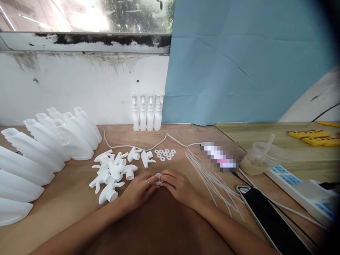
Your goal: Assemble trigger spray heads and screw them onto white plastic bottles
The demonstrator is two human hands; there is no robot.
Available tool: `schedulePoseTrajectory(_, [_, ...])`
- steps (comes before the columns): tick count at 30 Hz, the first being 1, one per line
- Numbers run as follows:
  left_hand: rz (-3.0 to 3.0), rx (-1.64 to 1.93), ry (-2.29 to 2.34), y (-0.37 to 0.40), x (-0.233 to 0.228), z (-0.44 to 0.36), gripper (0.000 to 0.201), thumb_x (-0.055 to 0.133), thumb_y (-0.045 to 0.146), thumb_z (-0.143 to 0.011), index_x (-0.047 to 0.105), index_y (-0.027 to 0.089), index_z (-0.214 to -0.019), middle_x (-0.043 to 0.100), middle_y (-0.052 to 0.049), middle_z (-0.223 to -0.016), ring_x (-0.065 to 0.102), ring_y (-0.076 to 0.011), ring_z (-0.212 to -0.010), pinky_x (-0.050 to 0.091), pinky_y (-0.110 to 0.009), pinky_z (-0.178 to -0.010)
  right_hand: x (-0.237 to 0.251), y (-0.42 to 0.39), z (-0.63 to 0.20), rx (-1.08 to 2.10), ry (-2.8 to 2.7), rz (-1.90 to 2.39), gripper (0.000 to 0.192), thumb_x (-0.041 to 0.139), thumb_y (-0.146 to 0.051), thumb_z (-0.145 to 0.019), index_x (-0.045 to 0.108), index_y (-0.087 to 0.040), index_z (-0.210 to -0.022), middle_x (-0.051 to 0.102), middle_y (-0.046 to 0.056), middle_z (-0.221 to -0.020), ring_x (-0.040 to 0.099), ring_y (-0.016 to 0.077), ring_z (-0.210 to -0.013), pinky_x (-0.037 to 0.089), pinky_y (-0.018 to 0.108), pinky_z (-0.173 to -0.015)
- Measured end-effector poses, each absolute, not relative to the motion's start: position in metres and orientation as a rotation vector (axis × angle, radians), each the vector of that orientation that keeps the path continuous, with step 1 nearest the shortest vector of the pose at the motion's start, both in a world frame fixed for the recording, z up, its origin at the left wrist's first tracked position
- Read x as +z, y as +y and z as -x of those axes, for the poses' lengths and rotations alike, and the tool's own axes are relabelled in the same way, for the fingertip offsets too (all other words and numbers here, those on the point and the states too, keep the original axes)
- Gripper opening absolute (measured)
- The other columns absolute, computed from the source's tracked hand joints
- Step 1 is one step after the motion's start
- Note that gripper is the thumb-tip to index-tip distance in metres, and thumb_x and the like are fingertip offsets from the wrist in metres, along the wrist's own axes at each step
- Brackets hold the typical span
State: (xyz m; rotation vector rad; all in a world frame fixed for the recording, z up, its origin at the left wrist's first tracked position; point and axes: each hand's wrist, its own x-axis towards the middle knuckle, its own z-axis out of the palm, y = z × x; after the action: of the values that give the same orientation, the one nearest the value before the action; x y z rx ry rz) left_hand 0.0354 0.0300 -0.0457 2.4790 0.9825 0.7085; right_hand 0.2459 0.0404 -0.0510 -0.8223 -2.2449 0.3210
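My left hand (142,187) and my right hand (176,186) meet at the front middle of the table, fingers closed from both sides on a small white plastic piece (158,176). Its round end shows between the fingertips; the rest is covered, so I cannot tell whether it is a spray trigger head. Left of my left hand lies a loose pile of white spray trigger heads (115,169). Several flat white washers (165,154) lie just beyond my fingers. Thin white dip tubes (212,180) are spread to the right of my right hand.
White bottles without tops (45,141) stand on the left. Assembled spray bottles (147,117) line the wall. On the right are a blurred-out device (220,156), a plastic cup with a straw (259,157), a phone (268,219), a power strip (300,189) and cables.
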Motion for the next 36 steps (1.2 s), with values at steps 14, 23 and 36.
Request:
schedulePoseTrajectory(14, [-2.353,0.784,1.075,0.029,-0.052,-0.036,0.032,0.051,0.024,-0.091,0.044,0.024,-0.122,0.058,-0.005,-0.11,0.056,-0.0183,-0.099,0.046,-0.031,-0.087,-0.034,0.055,-0.27,0.138,-2.064,1.158,0.032,0.043,-0.018,-0.092,0.05,-0.023,-0.123,0.062,0.011,-0.114,0.062,0.0245,-0.097,0.051,0.04,-0.084])
schedulePoseTrajectory(23, [-2.527,0.788,1.086,0.022,-0.042,-0.038,0.03,0.052,0.018,-0.084,0.048,0.021,-0.113,0.058,-0.005,-0.091,0.056,-0.0179,-0.081,0.043,-0.029,-0.071,-0.028,0.089,-0.34,-0.319,-1.956,2.063,0.018,0.05,-0.026,-0.087,0.064,-0.016,-0.091,0.066,0.016,-0.095,0.061,0.0319,-0.089,0.044,0.037,-0.068])
schedulePoseTrajectory(36, [-2.53,0.762,1.069,0.022,-0.041,-0.038,0.028,0.049,0.022,-0.088,0.047,0.02,-0.115,0.058,-0.006,-0.094,0.055,-0.0189,-0.085,0.043,-0.03,-0.074,-0.024,0.094,-0.357,-0.073,-1.879,2.323,0.021,0.046,-0.019,-0.084,0.066,-0.015,-0.083,0.072,0.015,-0.08,0.067,0.0297,-0.078,0.039,0.032,-0.06])
